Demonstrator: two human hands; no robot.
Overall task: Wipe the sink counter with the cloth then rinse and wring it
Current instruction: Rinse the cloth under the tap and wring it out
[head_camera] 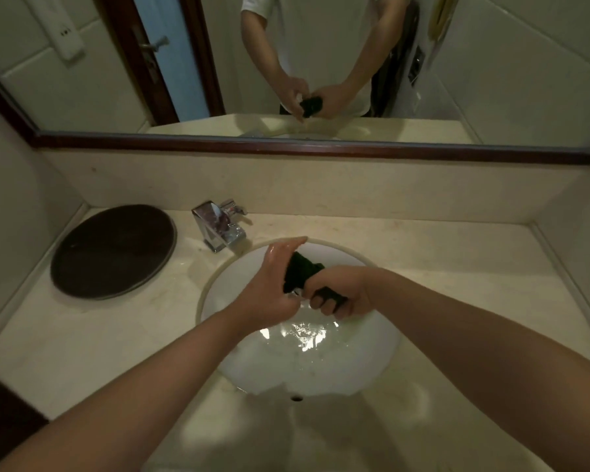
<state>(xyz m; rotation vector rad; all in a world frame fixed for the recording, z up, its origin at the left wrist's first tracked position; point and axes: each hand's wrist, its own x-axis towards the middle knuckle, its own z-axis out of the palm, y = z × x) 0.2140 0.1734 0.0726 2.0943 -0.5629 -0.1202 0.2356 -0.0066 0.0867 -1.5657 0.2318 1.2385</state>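
A dark green cloth (300,270) is bunched into a tight roll above the white sink basin (372,356). My right hand (338,294) is clenched around its lower end. My left hand (273,284) grips the other side of the roll, thumb and fingers stretched up along it. Both hands hold the cloth over the basin, where water lies and glints at the bottom. The cream stone counter (457,277) surrounds the sink and looks wet near the tap.
A chrome tap (218,226) stands at the basin's back left. A round dark tray (113,250) lies on the counter's left end. A wood-framed mirror (321,148) runs along the back wall and reflects my arms. Walls close both sides.
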